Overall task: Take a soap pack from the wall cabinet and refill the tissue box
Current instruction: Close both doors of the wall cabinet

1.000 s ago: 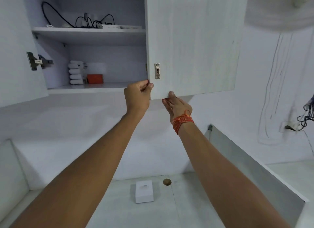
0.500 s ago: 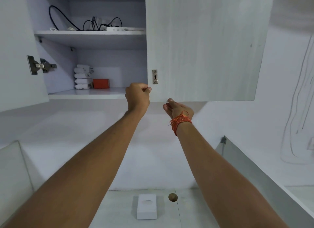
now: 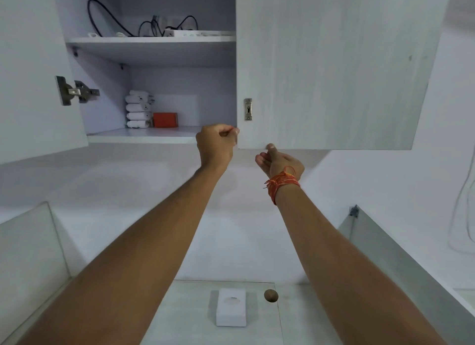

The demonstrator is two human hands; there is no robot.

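The wall cabinet's left door (image 3: 30, 74) stands open and its right door (image 3: 329, 69) faces me. On the lower shelf (image 3: 144, 136), at the back left, is a stack of white soap packs (image 3: 137, 109) with an orange box (image 3: 165, 120) beside it. My left hand (image 3: 217, 145) has its fingers curled at the lower left corner of the right door, pinching its edge. Just under that door's bottom edge is my right hand (image 3: 279, 162), loosely curled and holding nothing, its thumb tip close to the edge. The white tissue box (image 3: 230, 307) sits on the counter (image 3: 185, 319) far below.
The upper shelf carries black cables and a white power strip (image 3: 185, 32). A metal hinge (image 3: 74, 90) sticks out from the open left door. A round hole (image 3: 271, 295) is in the counter right of the tissue box. Glass panels (image 3: 28, 249) flank the counter.
My right hand has come off the right door's bottom edge and dropped slightly. My left hand stays at the door's corner. The view has tilted, so the cabinet appears lower and larger.
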